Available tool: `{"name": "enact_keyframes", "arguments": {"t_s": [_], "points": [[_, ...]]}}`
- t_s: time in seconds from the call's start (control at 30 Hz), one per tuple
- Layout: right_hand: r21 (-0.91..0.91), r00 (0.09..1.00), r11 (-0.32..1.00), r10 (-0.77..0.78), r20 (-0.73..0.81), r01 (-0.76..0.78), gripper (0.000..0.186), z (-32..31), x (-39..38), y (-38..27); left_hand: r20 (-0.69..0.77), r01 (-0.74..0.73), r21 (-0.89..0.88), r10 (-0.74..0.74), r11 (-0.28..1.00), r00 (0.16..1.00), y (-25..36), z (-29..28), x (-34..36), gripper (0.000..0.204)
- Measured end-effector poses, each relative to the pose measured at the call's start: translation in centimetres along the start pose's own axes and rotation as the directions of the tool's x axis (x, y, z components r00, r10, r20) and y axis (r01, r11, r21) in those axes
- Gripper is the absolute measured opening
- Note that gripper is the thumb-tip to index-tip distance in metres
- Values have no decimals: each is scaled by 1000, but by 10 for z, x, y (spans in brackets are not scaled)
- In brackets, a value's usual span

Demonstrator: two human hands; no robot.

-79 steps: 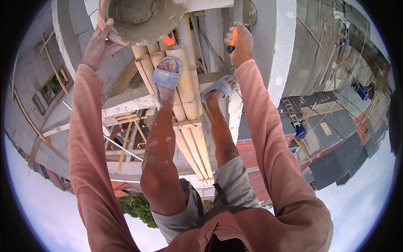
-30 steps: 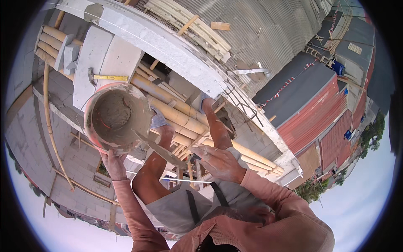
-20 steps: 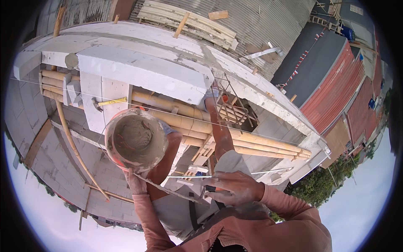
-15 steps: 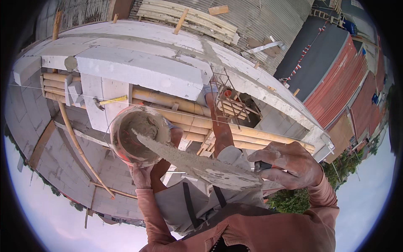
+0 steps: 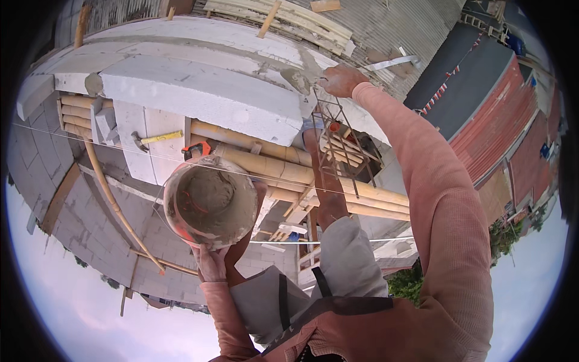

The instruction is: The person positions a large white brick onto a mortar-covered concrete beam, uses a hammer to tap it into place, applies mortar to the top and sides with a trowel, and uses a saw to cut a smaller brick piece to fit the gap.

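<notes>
My left hand [image 5: 212,263] is closed on the lower side of a mortar bucket [image 5: 241,212], which is tilted so its opening faces me. Grey wet mortar [image 5: 208,188] lies inside it. With my arm stretched far forward, my right hand [image 5: 342,81] grips the handle of a trowel [image 5: 324,80] above the top of the block wall. The blade is hard to make out against a patch of wet mortar [image 5: 295,77] there. This patch sits by the right end of a long white block [image 5: 205,99].
A hammer [image 5: 158,137] lies on a pale board beyond the bucket, near a saw's red handle [image 5: 198,149]. Bamboo poles [image 5: 265,163] run under my legs. A rusty rebar cage [image 5: 338,142] rises beside the wall. A taut string [image 5: 78,137] crosses the view.
My right hand has carried the mortar-loaded trowel from above my lap far forward to the wall top. Fresh mortar shows there. The bucket has shifted slightly toward me.
</notes>
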State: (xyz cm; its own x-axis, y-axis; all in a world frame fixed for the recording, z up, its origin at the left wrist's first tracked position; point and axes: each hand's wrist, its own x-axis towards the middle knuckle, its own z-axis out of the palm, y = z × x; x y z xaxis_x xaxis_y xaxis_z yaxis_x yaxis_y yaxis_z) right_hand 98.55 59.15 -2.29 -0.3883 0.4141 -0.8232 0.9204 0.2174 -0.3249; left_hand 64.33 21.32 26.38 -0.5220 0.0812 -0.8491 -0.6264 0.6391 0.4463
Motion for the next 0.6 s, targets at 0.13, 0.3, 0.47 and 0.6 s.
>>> {"name": "enact_keyframes", "arguments": {"t_s": [0.13, 0.3, 0.47, 0.6], "points": [[-44, 998, 998, -51, 46, 53, 47, -16, 18, -50, -18, 13, -21, -13, 1000, 1000, -13, -24, -4, 57], [-39, 998, 997, -64, 26, 65, 47, -14, 48, -64, -31, 51, -23, -52, 998, 998, -13, -5, 0, 57], [-28, 985, 987, -162, -62, 160, 46, -26, 77, -100, -73, 35, -42, -38, 999, 997, -13, -10, -7, 57], [-23, 960, 967, -253, -120, 252, 47, -29, 114, -115, -38, 70, -126, -75, 990, 996, -13, -4, -3, 66]]}}
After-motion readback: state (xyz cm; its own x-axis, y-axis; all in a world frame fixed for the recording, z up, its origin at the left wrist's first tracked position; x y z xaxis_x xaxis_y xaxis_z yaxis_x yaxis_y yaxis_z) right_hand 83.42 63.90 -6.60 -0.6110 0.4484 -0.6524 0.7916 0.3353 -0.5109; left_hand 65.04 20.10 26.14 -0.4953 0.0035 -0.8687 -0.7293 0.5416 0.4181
